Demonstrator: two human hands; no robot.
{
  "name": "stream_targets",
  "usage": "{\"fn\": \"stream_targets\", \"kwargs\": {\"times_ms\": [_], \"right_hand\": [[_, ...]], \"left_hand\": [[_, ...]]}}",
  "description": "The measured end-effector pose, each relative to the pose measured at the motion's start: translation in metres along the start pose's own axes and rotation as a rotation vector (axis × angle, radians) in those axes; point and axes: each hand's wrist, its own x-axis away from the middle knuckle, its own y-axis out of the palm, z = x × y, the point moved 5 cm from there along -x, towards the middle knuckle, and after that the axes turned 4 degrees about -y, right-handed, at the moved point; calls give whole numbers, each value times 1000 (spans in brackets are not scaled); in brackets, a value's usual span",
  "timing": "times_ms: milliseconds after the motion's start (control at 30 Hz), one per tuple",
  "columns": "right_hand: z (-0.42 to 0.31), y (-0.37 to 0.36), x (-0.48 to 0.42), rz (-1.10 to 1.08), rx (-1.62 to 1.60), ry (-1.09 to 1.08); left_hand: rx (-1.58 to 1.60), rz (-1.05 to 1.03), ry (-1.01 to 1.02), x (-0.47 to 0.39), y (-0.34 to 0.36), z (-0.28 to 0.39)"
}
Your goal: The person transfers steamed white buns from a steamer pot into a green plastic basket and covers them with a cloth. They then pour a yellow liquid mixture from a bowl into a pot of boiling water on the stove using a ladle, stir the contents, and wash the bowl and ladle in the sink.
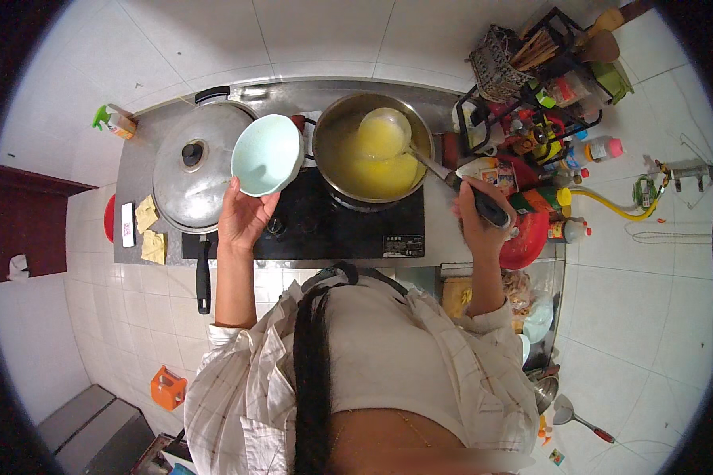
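Observation:
Tilted in my left hand (245, 217) is a pale green bowl (267, 154), gripped at its near rim; its visible inside holds no food. My right hand (483, 215) grips the dark handle of a metal ladle (429, 161). The ladle's round bowl is over a deep metal pot (327, 172) and carries yellow liquid or porridge. More of the same yellow food (383, 178) lies in the pot. The pot stands on the right side of a black gas stove (356, 231). The bowl is left of the pot, apart from it.
A lidded wok (193, 160) sits on the left burner, its black handle (203, 279) jutting past the counter edge. Yellow cloths (148, 231) and a white phone (129, 224) lie beyond it. Bottles (570, 154), a black rack (540, 113) and a red basin (524, 240) crowd the right.

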Motion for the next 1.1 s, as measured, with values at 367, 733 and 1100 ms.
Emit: {"fn": "stream_targets", "kwargs": {"times_ms": [367,733,1100], "right_hand": [[-49,8,19,-120,378,-624],[1,41,81,-405,599,-729],[10,61,104,-628,801,-651]], "left_hand": [[34,14,-4,-1,-1,-3],[44,-11,-57,-4,-9,-10],[-21,-33,-103,11,4,-18]]}}
